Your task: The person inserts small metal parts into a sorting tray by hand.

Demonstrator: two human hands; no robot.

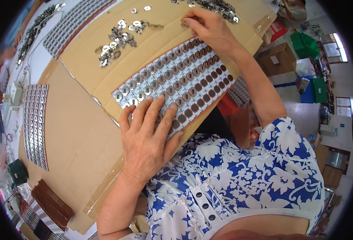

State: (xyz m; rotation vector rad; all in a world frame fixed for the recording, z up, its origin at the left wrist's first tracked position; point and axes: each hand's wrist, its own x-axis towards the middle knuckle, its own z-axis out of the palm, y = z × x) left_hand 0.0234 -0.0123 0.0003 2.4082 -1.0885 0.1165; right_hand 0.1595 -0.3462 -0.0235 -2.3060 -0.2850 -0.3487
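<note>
A rectangular board (192, 91) with rows of round spots lies slanted on the cardboard in front of me. Many of its spots show shiny metal pieces, while those along the near right edge look dark. My left hand (147, 130) rests flat on the board's left end, fingers spread, covering part of the rows. Above the far edge of the board, my right hand (209, 28) has its thumb and fingers pinched together. Whatever is between those fingertips is too small to name. Loose small metal parts (122, 39) are scattered just beyond the board.
Another pile of metal parts (216, 9) lies at the far edge. Further filled boards lie far left (74, 26) and at the left (36, 124). Brown boards (52, 202) are stacked lower left. Cardboard (80, 132) covers the tabletop. Green crates (304, 45) and a carton (278, 59) stand right.
</note>
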